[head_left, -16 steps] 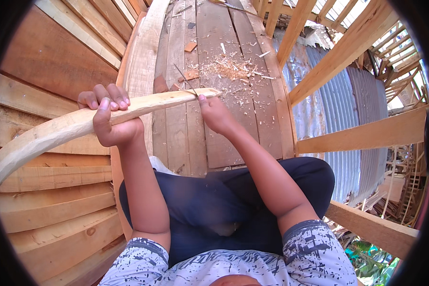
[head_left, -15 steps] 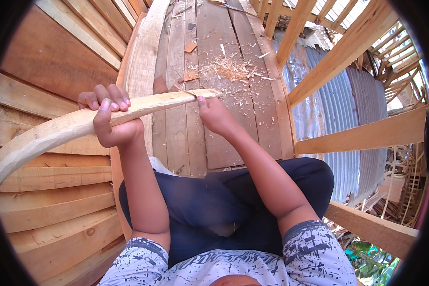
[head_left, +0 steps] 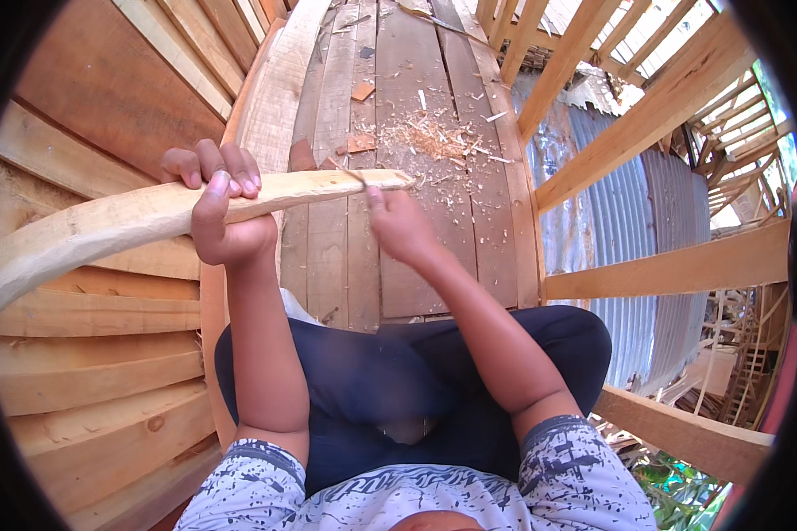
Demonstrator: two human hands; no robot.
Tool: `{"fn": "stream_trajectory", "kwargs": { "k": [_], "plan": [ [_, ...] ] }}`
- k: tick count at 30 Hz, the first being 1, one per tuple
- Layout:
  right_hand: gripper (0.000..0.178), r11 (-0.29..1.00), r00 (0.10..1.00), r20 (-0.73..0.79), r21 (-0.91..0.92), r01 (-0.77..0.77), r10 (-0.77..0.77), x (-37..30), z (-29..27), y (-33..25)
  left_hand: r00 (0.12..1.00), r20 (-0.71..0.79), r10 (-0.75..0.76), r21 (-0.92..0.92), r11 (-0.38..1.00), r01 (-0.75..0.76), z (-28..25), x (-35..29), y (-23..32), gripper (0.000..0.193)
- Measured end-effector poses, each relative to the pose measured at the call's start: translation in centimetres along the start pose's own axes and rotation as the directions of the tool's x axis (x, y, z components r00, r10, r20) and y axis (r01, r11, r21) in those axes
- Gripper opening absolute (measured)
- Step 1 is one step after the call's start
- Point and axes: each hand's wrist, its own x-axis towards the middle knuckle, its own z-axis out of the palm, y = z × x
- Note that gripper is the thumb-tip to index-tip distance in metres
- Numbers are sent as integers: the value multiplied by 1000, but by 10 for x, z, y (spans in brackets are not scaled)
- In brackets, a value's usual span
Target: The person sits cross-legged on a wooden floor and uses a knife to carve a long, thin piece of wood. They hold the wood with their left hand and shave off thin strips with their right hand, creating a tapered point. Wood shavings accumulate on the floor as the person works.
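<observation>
Shaving seems in hand: the left hand (head_left: 237,237) grips the wood (head_left: 124,219), the right hand (head_left: 402,227) clasps a blurred blade (head_left: 355,175) near its tip, the next stroke wanting steadiness.

No text, label, brand, number or sign can be read anywhere in view, and the dark printed marks on the pale shirt (head_left: 390,485) at the lower edge of the frame make a pattern in which letters or figures cannot be made out.

corrugated sheets (head_left: 615,212) beyond wooden rails (head_left: 664,272)
</observation>
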Motion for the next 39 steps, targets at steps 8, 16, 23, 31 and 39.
{"fn": "stream_trajectory", "kwargs": {
  "k": [8,16,23,31,39],
  "plan": [
    [55,987,987,-25,-41,-158,157,13,-10,49,998,-61,-1,22,1000,2,7,-1,-4,19],
    [57,997,1000,29,75,-15,13,-4,-8,-15,972,-228,52,127,992,-23,10,-6,-6,22],
    [57,999,996,89,49,-19,14,-13,-19,-34,927,-349,137,273,961,-40,14,-6,-3,21],
    [58,990,992,17,61,-128,127,15,-11,37,920,-362,150,290,956,-42,24,-3,-7,20],
    [60,973,990,-17,183,138,-137,-12,5,-31,885,-411,220,423,906,-29,16,-4,-5,21]
  ]
}}
